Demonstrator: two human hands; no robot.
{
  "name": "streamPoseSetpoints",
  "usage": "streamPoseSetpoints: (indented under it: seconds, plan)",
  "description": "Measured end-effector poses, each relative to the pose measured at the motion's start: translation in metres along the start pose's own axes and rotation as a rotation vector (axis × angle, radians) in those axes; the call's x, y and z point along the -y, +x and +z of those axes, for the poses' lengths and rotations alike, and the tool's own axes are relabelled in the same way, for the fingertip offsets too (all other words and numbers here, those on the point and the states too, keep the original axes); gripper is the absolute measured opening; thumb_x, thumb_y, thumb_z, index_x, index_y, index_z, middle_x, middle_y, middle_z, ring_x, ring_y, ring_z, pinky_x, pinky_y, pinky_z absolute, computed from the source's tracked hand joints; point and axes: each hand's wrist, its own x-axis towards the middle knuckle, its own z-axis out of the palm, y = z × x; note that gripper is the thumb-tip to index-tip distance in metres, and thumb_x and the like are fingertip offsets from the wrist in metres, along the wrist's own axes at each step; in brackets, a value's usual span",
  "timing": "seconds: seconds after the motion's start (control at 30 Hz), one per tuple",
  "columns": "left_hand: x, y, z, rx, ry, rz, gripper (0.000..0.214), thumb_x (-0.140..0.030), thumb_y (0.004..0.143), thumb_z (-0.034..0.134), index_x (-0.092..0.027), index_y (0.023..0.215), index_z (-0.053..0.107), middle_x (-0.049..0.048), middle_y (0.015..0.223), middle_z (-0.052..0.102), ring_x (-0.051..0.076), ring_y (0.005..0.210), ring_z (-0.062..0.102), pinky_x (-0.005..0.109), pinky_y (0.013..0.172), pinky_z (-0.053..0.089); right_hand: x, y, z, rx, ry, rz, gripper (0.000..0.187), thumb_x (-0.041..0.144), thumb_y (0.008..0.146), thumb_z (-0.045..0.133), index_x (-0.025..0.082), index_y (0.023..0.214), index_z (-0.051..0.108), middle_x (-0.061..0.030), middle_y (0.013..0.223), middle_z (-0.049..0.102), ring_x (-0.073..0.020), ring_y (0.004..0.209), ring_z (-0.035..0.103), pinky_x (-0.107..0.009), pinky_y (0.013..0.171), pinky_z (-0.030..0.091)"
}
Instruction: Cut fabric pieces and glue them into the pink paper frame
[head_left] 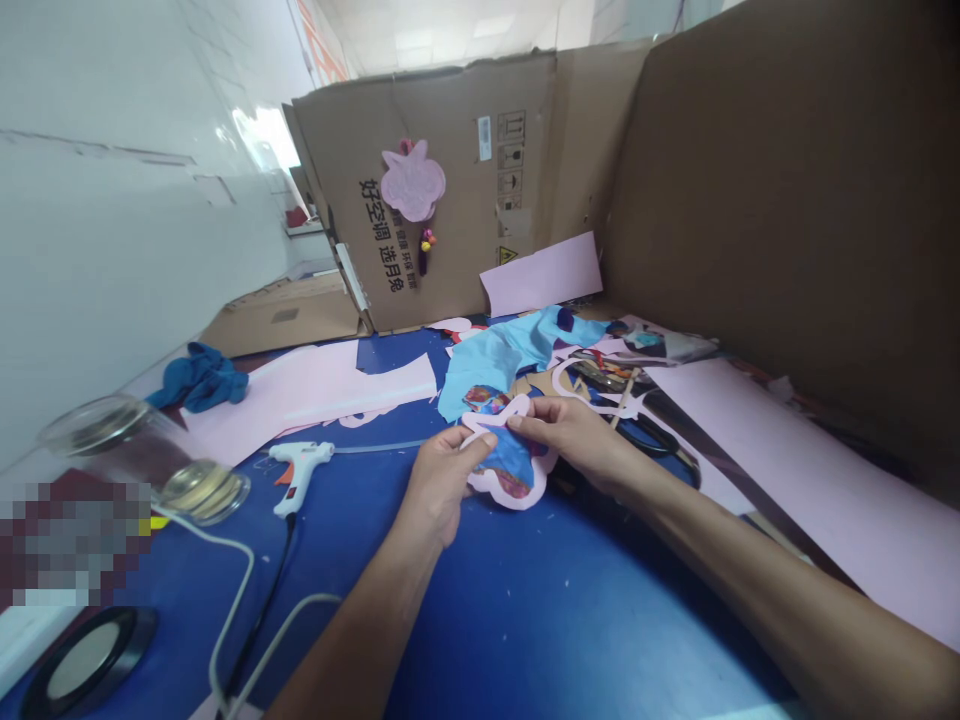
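Note:
A pink paper cutout (516, 492) with a wavy outline is held up over the blue table, with blue and reddish patterned fabric showing inside its border. My left hand (442, 478) pinches its left edge, thumb on the front. On its upper right edge, my right hand (574, 432) grips with thumb and fingers closed. Just behind the cutout lies a light blue cloth (502, 350). Left of my hands, a white glue gun (298, 470) rests on its side with a glue stick (379, 446) extending from its back.
Pink sheets (300, 385) lie at the left and a long pink sheet (810, 480) at the right. Black-handled scissors (656, 437) are among scraps. A clear jar (142, 450) lies beside a cable (244, 590). Cardboard walls (465, 120) enclose the back, carrying a pink cutout (412, 183).

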Motion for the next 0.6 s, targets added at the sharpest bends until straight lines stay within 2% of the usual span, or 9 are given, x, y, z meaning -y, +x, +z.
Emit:
streamPoseSetpoints:
  seconds: [0.1,0.2,0.47,0.6]
  plan:
    - [-0.0013,-0.0008,0.0006,0.052,-0.010,-0.077,0.050,-0.041,0.059,0.098,-0.013,0.093,0.077,0.0094,0.083,0.079,0.019,0.064,0.071,0.034,0.068,0.061,0.0029,-0.0018,0.0006,-0.007,-0.005,0.009,0.044,0.059,0.077,0.085,0.017,0.080,0.072,0.0019,0.065,0.061,-0.0133,0.059,0.049,-0.028,0.057,0.033]
    - [-0.0033,-0.0014,0.0005,0.059,-0.049,-0.125,0.046,-0.034,0.062,0.096,-0.011,0.096,0.078,0.0121,0.085,0.080,0.020,0.066,0.072,0.035,0.069,0.063,0.0039,-0.0030,0.0007,-0.002,-0.012,0.021,0.045,0.061,0.078,0.084,0.018,0.080,0.071,0.0023,0.065,0.060,-0.0130,0.057,0.048,-0.028,0.054,0.032]
    - [-0.0049,-0.0031,-0.0002,0.036,-0.003,-0.158,0.026,-0.025,0.075,0.088,-0.011,0.094,0.078,0.0138,0.084,0.081,0.022,0.067,0.076,0.036,0.067,0.065,0.0033,-0.0024,0.0010,-0.012,-0.045,0.007,0.047,0.063,0.082,0.081,0.019,0.075,0.066,0.0019,0.066,0.062,-0.0127,0.056,0.049,-0.028,0.055,0.032]
    - [-0.0049,-0.0046,0.0043,-0.028,0.044,-0.170,0.020,-0.018,0.077,0.085,-0.011,0.094,0.078,0.0127,0.083,0.081,0.022,0.066,0.076,0.035,0.062,0.066,0.0043,-0.0032,0.0020,-0.024,-0.053,-0.019,0.045,0.059,0.081,0.082,0.019,0.070,0.064,0.0016,0.064,0.062,-0.0128,0.058,0.050,-0.028,0.057,0.033]
